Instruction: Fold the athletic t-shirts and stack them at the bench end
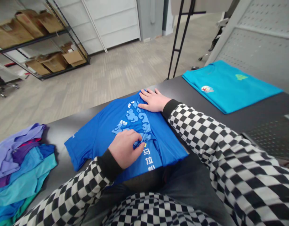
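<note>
A blue printed T-shirt [104, 122] lies across the dark table in front of me, its right side folded inward and one sleeve spread to the left. My left hand [125, 147] pinches a bunched bit of the shirt's fabric near the middle of the print. Flat on the shirt's far right corner rests my right hand [154, 99], fingers spread and holding nothing. White characters and light-blue wave shapes show on the shirt, and its near edge hangs at the table's front edge by my lap.
A folded turquoise shirt [231, 84] lies at the table's right. Crumpled purple, blue and teal clothes [24, 166] are heaped at the left. Beyond the table [62, 125] stand a shelf of cardboard boxes [55, 62], a black metal stand [179, 40] and a grey perforated panel [259, 47].
</note>
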{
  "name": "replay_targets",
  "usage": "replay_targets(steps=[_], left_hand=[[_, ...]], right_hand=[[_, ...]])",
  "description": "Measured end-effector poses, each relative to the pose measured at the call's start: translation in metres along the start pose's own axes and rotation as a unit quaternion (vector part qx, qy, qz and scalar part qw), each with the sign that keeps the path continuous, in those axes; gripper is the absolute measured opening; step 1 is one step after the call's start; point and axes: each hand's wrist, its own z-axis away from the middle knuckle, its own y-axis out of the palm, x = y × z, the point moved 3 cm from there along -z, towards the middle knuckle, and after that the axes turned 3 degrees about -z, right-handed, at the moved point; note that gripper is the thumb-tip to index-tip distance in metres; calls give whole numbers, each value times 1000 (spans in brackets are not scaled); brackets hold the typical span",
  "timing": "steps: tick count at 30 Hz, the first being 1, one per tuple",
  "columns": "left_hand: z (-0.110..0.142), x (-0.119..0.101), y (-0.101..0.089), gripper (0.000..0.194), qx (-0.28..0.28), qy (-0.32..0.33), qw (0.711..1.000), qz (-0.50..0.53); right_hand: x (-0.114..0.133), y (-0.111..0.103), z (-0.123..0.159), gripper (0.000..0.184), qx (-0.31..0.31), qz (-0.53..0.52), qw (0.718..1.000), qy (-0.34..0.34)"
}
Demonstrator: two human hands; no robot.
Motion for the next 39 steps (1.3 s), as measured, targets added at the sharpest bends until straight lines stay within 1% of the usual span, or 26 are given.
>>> replay_targets(steps=[4,9,11,13,16,17,19,22,25,29,32,33,35,37,39], left_hand=[[-1,1,3,18,-8,-21,1000,7],[5,-4,-7,13,-66,-32,997,26],[8,-4,-11,17,-76,-36,996,15],[11,-5,-14,21,-75,-27,997,0],[14,-3,-18,16,-72,4,997,-7],[15,-1,-18,18,-70,11,997,-9],[16,1,-18,26,-56,23,998,-18],[16,2,-14,25,-30,30,998,-41],[15,-2,-14,22,-37,20,998,-54],[14,-9,-21,17,-81,0,995,-63],[14,-9,-25,12,-120,-14,992,-40],[14,-8,-25,10,-126,-23,991,-33],[13,-4,-21,9,-116,-46,992,-37],[12,0,-16,10,-97,-63,991,-62],[10,2,-14,14,-98,-57,990,-88]], right_hand=[[0,0,0,95,1,-6,1000,3],[-1,1,-1,94,-6,-8,1000,2],[-2,1,-1,95,-7,-8,1000,2],[-3,2,-2,95,-10,-12,1000,1],[-3,2,-2,95,-13,-15,1000,0],[-3,1,-2,94,-13,-16,1000,0],[-2,1,-1,94,-13,-15,1000,-1],[-1,0,0,93,-9,-15,1000,2],[-1,-1,0,93,-11,-14,1000,5],[-3,1,-1,93,-13,-9,1000,3],[-4,1,-2,93,-14,-10,1000,3],[-3,1,-2,93,-13,-11,1000,3],[-3,1,-2,93,-11,-14,1000,2],[-3,0,-1,93,-10,-16,1000,2],[-3,0,-1,93,-14,-17,1000,0]])
